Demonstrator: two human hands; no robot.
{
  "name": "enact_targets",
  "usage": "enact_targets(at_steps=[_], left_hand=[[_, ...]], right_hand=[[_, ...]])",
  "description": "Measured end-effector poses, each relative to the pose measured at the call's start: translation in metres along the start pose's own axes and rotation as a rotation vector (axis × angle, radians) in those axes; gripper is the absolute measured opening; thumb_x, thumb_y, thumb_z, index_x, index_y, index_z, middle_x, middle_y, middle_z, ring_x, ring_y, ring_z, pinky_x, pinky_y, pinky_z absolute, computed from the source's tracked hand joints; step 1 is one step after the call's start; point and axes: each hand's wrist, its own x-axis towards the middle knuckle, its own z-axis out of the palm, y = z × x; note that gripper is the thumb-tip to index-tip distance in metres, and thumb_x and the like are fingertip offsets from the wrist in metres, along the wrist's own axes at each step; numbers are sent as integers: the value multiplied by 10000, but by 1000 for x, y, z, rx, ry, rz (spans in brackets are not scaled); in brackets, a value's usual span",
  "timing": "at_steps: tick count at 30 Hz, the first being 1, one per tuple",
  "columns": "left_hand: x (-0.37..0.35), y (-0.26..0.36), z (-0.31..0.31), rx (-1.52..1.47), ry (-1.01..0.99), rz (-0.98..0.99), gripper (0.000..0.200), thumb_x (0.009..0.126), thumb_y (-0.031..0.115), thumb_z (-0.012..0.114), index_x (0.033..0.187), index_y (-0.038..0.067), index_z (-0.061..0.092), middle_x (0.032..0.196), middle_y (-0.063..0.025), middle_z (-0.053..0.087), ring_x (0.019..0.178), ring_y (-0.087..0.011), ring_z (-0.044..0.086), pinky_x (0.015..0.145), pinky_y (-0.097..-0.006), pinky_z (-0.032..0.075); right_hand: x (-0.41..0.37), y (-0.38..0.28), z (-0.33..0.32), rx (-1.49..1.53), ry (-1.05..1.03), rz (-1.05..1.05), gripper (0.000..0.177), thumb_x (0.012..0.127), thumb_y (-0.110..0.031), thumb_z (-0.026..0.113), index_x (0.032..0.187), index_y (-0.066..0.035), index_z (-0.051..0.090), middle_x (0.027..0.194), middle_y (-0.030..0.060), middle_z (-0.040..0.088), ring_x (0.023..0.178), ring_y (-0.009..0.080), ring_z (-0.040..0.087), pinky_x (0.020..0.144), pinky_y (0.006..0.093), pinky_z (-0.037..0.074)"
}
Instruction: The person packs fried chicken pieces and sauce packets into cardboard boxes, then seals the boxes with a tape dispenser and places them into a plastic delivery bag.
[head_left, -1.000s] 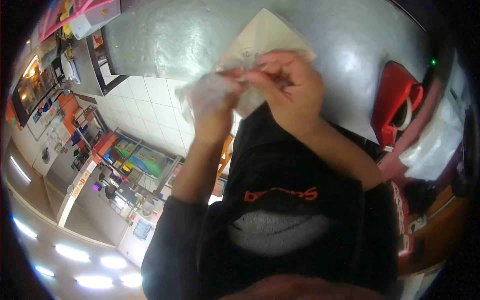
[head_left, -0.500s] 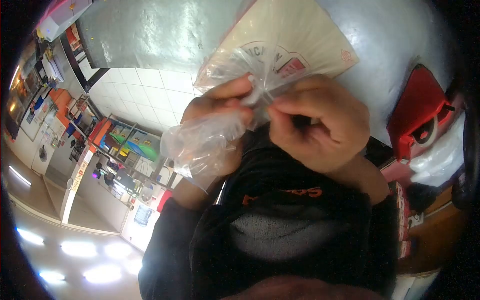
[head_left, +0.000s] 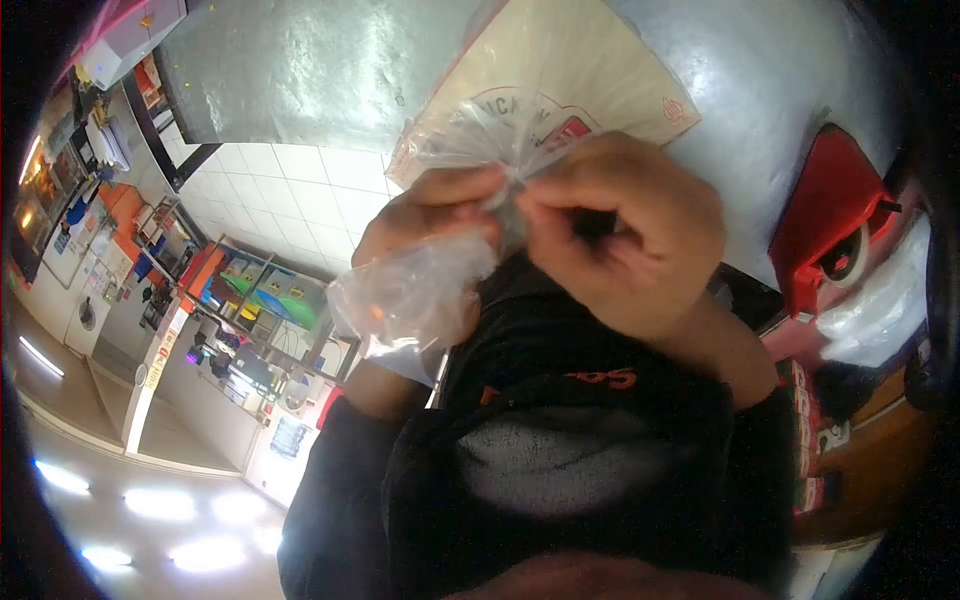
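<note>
A clear plastic bag [head_left: 415, 290] is gathered into a narrow neck between both hands, its loose end hanging over my left wrist. My left hand [head_left: 430, 215] is closed round the neck. My right hand [head_left: 625, 230] pinches the neck at the same spot, thumb against forefinger, touching or nearly touching the left fingertips. Beyond the hands, the bag's wide part is spread over a cream printed box [head_left: 570, 70] with red and dark lettering. The box appears to be inside the bag.
The box is over a shiny metal table [head_left: 290, 70]. A red tape dispenser [head_left: 830, 220] stands at the right, with white plastic [head_left: 880, 300] beside it. White floor tiles [head_left: 290, 190] and shelving [head_left: 265, 285] show at the left.
Both hands have shifted slightly left, and the right thumb and forefinger are now closer to the left fingertips at the bag's neck. The box shows slightly farther left.
</note>
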Motion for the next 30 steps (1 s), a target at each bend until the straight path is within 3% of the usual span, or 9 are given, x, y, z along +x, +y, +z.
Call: enact_targets(at_steps=[4, 6, 11, 14, 16, 22, 28, 29, 30], left_hand=[[10, 16, -16, 89, -207, -170, 239, 757, 131, 738, 966, 72, 638, 1056, -179, 663, 947, -278, 642, 799, -381, 515], [22, -35, -34, 88, -395, 435, 307, 720, 134, 761, 1001, 83, 647, 1048, -171, 670, 964, -283, 638, 813, -394, 512], [22, -24, -21, -355, -271, 21, 172, 812, 70, 691, 971, 21, 646, 958, -152, 671, 889, -216, 638, 784, -331, 520], [14, 0, -5, -433, 69, -223, 211, 830, 45, 657, 1038, 22, 630, 963, -95, 676, 959, -176, 616, 818, -316, 507], [25, 19, -12, -462, -100, -118, 176, 877, 83, 611, 1040, 19, 630, 984, -73, 669, 965, -162, 607, 839, -303, 488], [27, 30, 2, -33, -223, 147, 204, 937, 123, 492, 1008, -1, 637, 1012, -122, 654, 973, -171, 586, 896, -322, 442], [39, 60, -17, -44, -283, 380, 192, 895, 118, 495, 928, -7, 637, 830, -116, 627, 791, -195, 573, 762, -349, 457], [45, 66, -17, -365, -375, 74, 201, 899, 191, 518, 960, 40, 636, 933, -150, 635, 900, -303, 576, 834, -410, 442], [41, 82, -38, -49, -359, 260, 222, 914, 210, 518, 975, 34, 639, 885, -114, 634, 836, -241, 569, 779, -392, 445]], right_hand=[[11, -11, -2, 131, -65, 242, 146, 787, 25, 701, 913, -9, 636, 764, 37, 626, 636, 103, 584, 576, 249, 470], [21, -13, -2, 286, -173, 550, 46, 843, -71, 657, 840, -41, 621, 722, 64, 636, 622, 129, 599, 587, 267, 475], [39, -16, -30, 160, -488, 587, 108, 921, -99, 582, 845, -25, 601, 696, 17, 597, 625, 83, 547, 589, 243, 459], [53, -36, -35, -432, -553, -27, 61, 883, -52, 555, 859, -24, 604, 771, 112, 615, 668, 241, 605, 615, 335, 488], [57, -42, -23, -676, -508, -429, 81, 850, -95, 562, 842, -27, 606, 785, 158, 589, 697, 334, 598, 630, 417, 492], [54, -37, -9, -1116, -654, -347, 158, 773, -189, 614, 792, -32, 603, 750, 184, 577, 725, 368, 587, 685, 466, 479], [34, -53, -31, -899, -178, -211, 117, 777, -124, 560, 733, -20, 532, 713, 193, 561, 675, 373, 554, 647, 461, 457], [25, -40, -50, -961, 22, -258, 123, 821, -113, 537, 764, -7, 512, 709, 163, 554, 659, 344, 546, 643, 434, 447], [19, -24, -71, -678, 67, -50, 135, 847, -114, 529, 777, -2, 504, 707, 134, 549, 665, 310, 545, 651, 422, 442]])
